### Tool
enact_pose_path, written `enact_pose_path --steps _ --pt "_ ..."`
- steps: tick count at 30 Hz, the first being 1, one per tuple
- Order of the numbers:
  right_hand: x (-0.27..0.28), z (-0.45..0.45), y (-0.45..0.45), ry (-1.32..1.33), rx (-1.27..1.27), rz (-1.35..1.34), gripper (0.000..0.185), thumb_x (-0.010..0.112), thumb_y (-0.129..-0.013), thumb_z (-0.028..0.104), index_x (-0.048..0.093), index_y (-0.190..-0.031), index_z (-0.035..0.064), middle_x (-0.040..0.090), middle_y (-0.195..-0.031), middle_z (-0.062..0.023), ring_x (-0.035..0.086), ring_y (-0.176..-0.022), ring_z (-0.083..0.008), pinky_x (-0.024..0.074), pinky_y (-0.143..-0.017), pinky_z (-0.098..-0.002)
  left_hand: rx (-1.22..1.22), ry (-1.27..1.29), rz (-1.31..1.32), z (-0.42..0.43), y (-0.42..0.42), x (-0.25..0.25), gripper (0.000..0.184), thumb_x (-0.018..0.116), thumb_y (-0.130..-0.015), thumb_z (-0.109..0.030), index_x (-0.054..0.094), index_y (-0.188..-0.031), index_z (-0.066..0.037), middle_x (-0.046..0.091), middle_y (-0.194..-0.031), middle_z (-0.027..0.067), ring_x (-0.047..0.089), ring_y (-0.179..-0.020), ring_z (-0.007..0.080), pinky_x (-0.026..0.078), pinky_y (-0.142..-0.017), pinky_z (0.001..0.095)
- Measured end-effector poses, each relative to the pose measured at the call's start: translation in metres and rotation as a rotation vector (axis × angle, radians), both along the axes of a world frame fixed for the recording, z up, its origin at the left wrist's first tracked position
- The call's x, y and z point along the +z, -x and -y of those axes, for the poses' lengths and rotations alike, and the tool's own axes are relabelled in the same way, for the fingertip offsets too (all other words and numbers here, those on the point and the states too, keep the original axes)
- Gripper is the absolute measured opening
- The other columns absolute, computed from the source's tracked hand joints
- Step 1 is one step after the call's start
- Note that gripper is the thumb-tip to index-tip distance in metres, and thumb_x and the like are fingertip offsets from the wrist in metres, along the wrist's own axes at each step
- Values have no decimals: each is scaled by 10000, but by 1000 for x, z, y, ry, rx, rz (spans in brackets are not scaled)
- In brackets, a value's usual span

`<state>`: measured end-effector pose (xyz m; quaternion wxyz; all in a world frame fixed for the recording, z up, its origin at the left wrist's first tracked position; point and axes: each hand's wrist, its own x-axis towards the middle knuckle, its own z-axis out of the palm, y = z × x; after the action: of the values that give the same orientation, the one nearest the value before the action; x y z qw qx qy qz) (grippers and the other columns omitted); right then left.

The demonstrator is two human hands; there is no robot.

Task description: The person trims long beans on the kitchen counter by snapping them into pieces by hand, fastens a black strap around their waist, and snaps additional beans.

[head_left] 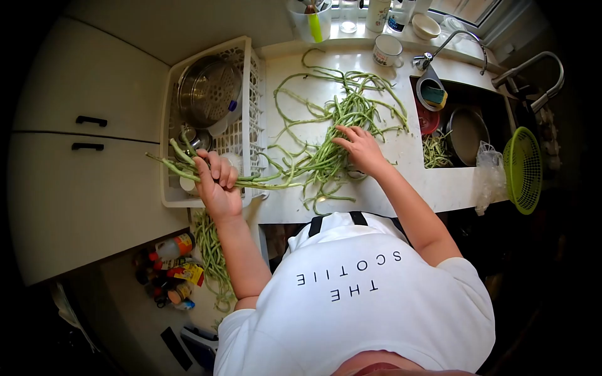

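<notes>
My left hand [219,185] is closed around a small bunch of long green beans [180,164], raised over the dish rack's near side. The ends of these beans trail right towards the counter. My right hand [360,150] lies on a tangled heap of long beans [354,109], its fingers stretched over the pods; its thumb is partly hidden. Some looping beans spread left and towards the counter's front edge.
A white dish rack [255,119] with a steel strainer [210,94] stands left. Right is a sink [461,164] with a pan [469,136] and bean pieces [435,151]. A green colander [522,169] stands beyond it. An enamel mug [387,50] sits behind. More beans [213,254] lie lower left, beside bottles [174,247].
</notes>
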<state>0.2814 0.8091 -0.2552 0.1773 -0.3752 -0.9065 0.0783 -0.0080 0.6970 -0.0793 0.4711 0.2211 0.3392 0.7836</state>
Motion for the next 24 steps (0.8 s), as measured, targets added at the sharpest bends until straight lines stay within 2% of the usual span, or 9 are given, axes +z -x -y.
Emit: enact_pose_path --steps 3,6,8,13,15,18,19,21,24 --pt "-18 -12 2 87 -28 34 343 612 -731 34 650 -1040 178 582 -1183 19 540 -1077 -217 439 -901 -390 4 13 -11 3 1 -2 214 472 -1038 -312 545 -1068 -113 312 -690 -41 263 -543 50 232 -466 196" --pt "-15 -19 4 152 -66 -114 338 650 -699 -1 639 -999 155 594 -1064 -18 562 -1008 -243 461 -855 -395 14 27 4 9 5 -5 203 461 -1045 -294 550 -1060 -112 313 -689 -41 265 -543 48 233 -468 197" --pt "15 -18 8 212 -145 -380 368 674 -675 -61 629 -998 108 601 -998 -70 592 -964 -289 493 -818 -399 38 38 1 14 5 -5 198 454 -1048 -283 549 -1055 -109 315 -690 -42 265 -542 47 232 -467 199" --pt "96 -26 -6 195 -152 -649 394 626 -695 -104 641 -1041 82 627 -1018 -90 633 -923 -292 520 -755 -373 59 74 10 16 4 -12 199 443 -1053 -268 546 -1044 -98 319 -691 -43 263 -541 46 231 -466 204" --pt "123 -26 -16 121 -141 -656 405 637 -685 -97 648 -1046 87 634 -1026 -89 639 -932 -289 526 -749 -369 65 88 33 13 -1 -13 199 454 -1049 -267 544 -1040 -89 316 -689 -43 263 -539 46 233 -466 204" --pt "119 -23 -29 111 -216 -523 455 666 -682 -75 640 -1099 105 627 -1097 -74 637 -973 -286 534 -776 -367 25 76 30 8 -5 -14 191 466 -1045 -265 542 -1031 -90 318 -688 -45 267 -540 43 238 -469 201" --pt "111 -21 -33 108 -221 -520 455 666 -682 -75 640 -1099 105 627 -1097 -74 637 -973 -286 534 -776 -367 20 75 33 7 -6 -14 191 466 -1045 -265 542 -1031 -90 318 -688 -45 267 -540 43 238 -469 201" --pt "76 -16 -42 145 -286 -165 512 691 -686 -53 620 -1159 130 602 -1187 -55 629 -1017 -281 536 -818 -374 22 103 33 4 -8 -15 174 481 -1039 -232 549 -1067 -74 319 -677 -51 265 -526 37 233 -459 197" --pt "29 -5 -69 258 -334 -112 526 708 -701 -25 609 -1186 154 579 -1240 -38 623 -1029 -276 529 -837 -388 23 188 -47 6 -7 -13 181 488 -1032 -199 551 -1115 -51 313 -655 -59 256 -508 32 224 -444 194"
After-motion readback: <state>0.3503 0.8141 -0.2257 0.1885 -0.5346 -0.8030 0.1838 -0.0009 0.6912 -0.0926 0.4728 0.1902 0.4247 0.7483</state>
